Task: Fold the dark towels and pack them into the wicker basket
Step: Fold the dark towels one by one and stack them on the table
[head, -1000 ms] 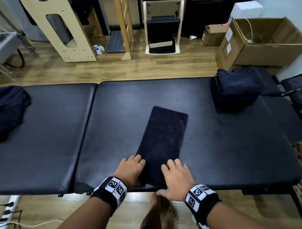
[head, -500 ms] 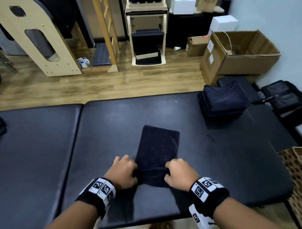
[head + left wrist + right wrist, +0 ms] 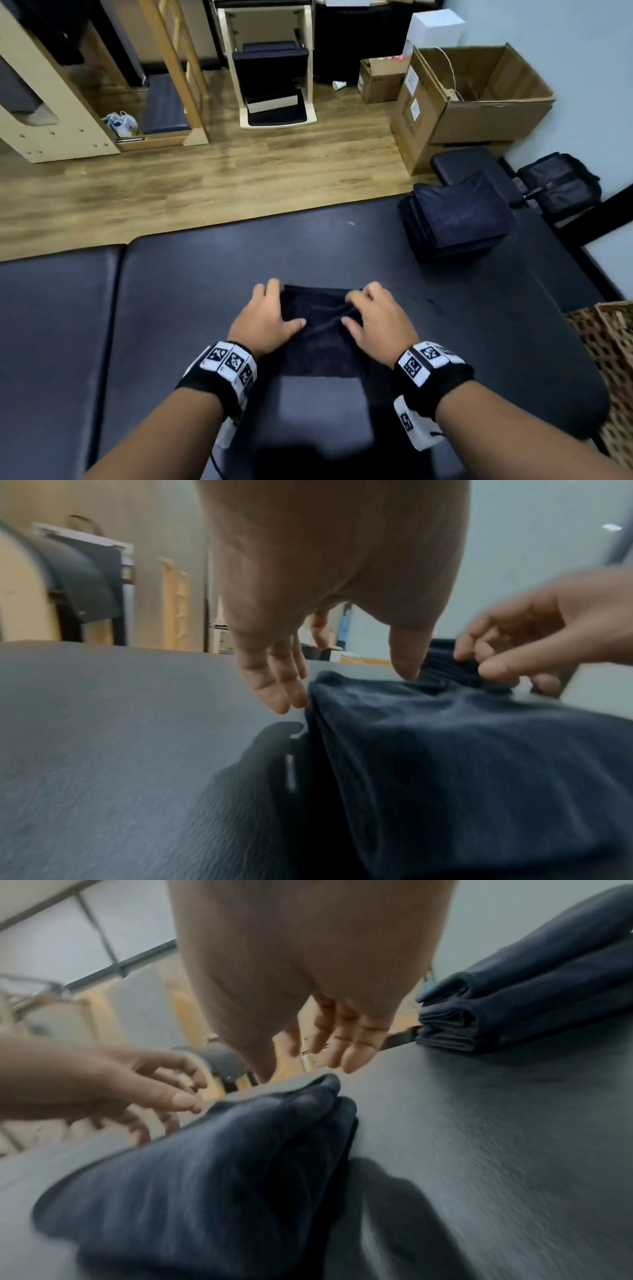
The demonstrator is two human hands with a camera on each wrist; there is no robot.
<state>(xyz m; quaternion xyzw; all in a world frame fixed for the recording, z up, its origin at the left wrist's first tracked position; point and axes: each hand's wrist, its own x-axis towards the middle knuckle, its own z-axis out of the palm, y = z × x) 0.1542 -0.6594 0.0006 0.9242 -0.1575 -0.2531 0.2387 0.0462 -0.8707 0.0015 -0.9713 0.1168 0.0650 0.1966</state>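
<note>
A dark towel (image 3: 318,346) lies folded double on the black padded table (image 3: 205,291), right in front of me. My left hand (image 3: 274,308) rests at its far left corner; in the left wrist view the fingers (image 3: 274,688) hang straight beside the towel (image 3: 462,750) and the thumb touches its top. My right hand (image 3: 356,308) pinches the far right edge between curled fingers and thumb. A stack of folded dark towels (image 3: 459,219) sits at the table's far right. The wicker basket (image 3: 603,342) stands off the right edge, only partly in view.
A seam (image 3: 120,308) splits the table into two pads. Beyond the far edge are wooden floor, an open cardboard box (image 3: 479,96) and a black bag (image 3: 561,181). Wooden frames (image 3: 61,113) stand at the back left.
Both hands have carried the towel's near end away from me and laid it over the far end, halving its length. The left hand's fingers have straightened.
</note>
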